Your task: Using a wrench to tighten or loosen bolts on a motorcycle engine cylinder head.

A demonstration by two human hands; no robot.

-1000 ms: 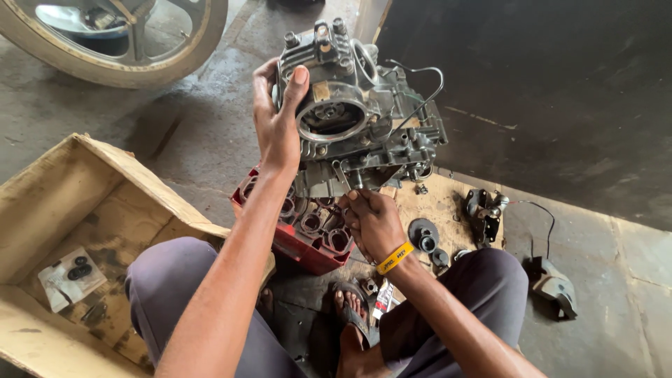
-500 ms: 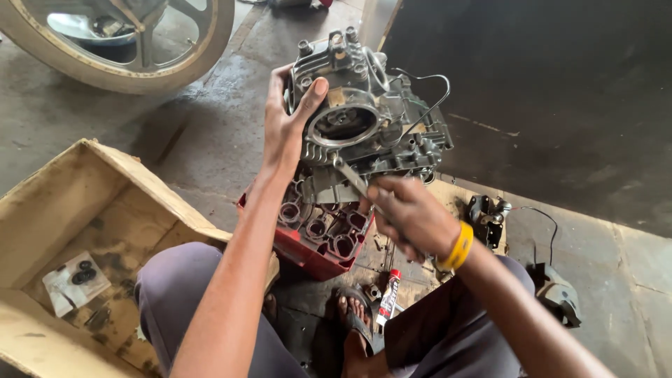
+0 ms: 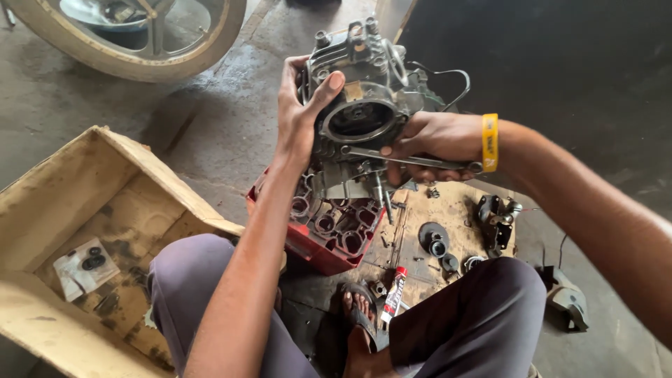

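I see the engine block (image 3: pixel 364 119) standing upright on the red crate (image 3: pixel 329 234), straight ahead of me and above my knees. My left hand (image 3: pixel 301 119) is wrapped around its left side, fingers curled behind the casing and the thumb laid across the rim of the round opening. My right hand (image 3: pixel 430 140) is closed on a metal wrench (image 3: pixel 413 162), which lies level across the lower front of the block, its far end against the metal just under my left hand. A yellow wristband (image 3: pixel 490 142) sits on my right wrist.

Below my right hand a piece of cardboard (image 3: pixel 455 210) lies on the floor with small dark engine parts (image 3: pixel 435 239) scattered on it, and a small tube with a red cap (image 3: pixel 393 297) lies nearer my sandalled foot (image 3: pixel 360 322). Well to the left of my left arm is an open cardboard box (image 3: pixel 84 210) holding a plastic packet of black rings (image 3: pixel 85 266). Beyond my left hand, at the top, stands a wheel (image 3: pixel 126 35).
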